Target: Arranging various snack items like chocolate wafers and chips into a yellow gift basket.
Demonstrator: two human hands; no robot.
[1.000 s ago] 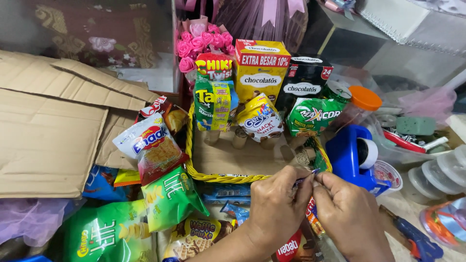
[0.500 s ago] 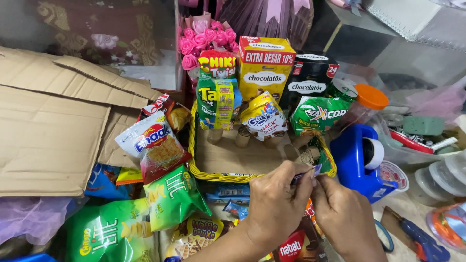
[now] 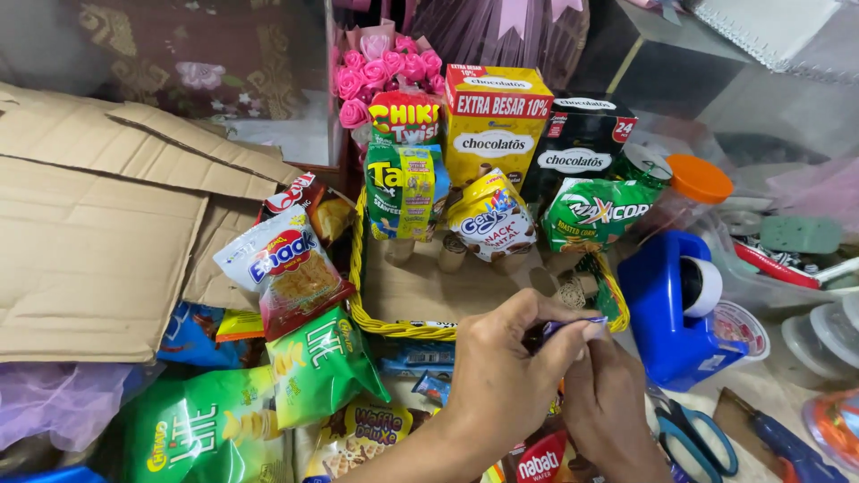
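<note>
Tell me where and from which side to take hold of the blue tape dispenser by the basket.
Grip the blue tape dispenser across its flat upright side walls, coming down from above. It stands upright, its top edge looks free, and the tape roll sits in its right-hand opening, so keep fingers off that side. The yellow basket crowds its left, and scissors lie in front.

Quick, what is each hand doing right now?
Left hand: closed, pinching a small purple packet.
Right hand: closed, fingers pinching the same packet.
</note>
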